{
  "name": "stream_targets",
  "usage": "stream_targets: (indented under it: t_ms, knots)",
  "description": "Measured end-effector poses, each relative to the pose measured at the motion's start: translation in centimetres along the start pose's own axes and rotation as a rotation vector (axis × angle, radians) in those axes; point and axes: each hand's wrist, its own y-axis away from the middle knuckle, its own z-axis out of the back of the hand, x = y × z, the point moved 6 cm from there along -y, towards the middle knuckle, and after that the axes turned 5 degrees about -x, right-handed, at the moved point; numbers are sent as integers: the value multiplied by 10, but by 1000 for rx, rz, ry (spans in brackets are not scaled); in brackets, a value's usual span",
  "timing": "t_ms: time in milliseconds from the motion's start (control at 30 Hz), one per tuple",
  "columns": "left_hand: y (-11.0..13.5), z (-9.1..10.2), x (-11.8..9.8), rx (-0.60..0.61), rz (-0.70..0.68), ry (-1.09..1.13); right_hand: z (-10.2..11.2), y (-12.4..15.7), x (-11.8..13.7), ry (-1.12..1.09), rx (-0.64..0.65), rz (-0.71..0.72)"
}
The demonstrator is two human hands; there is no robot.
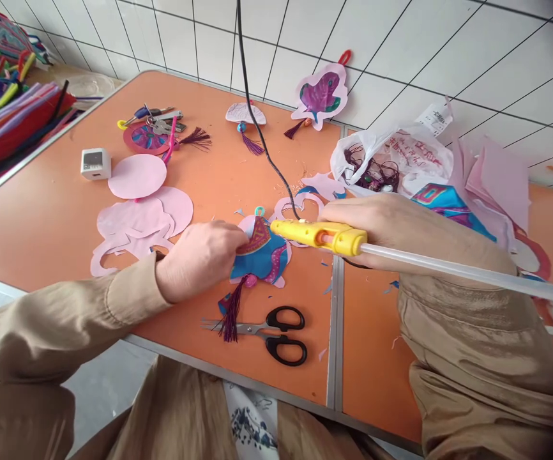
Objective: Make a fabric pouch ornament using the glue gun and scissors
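Observation:
My right hand (375, 220) is wrapped round a yellow hot glue gun (319, 234), a long clear glue stick (449, 265) trailing from its back end. The gun's front lies over the edge of a blue and magenta patterned fabric piece (262, 252) on pink backing. My left hand (204, 255) pinches this piece at its left edge; the fingertips are partly hidden. From its lower side hangs a dark purple tassel (232, 313) with a pink bead. The tassel crosses the blades of black-handled scissors (269, 329), which lie on the orange table near my body.
Pink paper cutouts (137, 176) and a white cube-shaped charger (96, 163) lie to the left. Keys (166, 121) and finished tasselled pieces (322, 96) stand further back. A plastic bag (401, 156) with cords sits behind my right hand. A black cable (252, 108) runs down to the gun.

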Motion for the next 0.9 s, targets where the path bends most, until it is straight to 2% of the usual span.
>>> stream_targets:
  t_ms: [67, 200, 433, 533, 600, 733, 900]
  knots:
    - [6, -3, -10, 57, -44, -74, 0, -2, 3, -1, -56, 32]
    - [15, -4, -26, 118, -96, -226, -2, -6, 7, -7, -82, 75]
    - [26, -10, -44, 143, -244, -348, -4, -19, 13, 41, 19, 62]
    - [28, -11, -45, 126, -245, -362, -8, -27, 16, 40, 77, 90]
    - [29, -10, -46, 134, -245, -358, -13, -32, 15, 18, 147, 60]
    - [27, -10, -49, 195, -246, -345, -17, -42, 17, -13, 260, 29]
    - [25, -10, -50, 240, -235, -350, -16, -52, 20, 47, 316, -13]
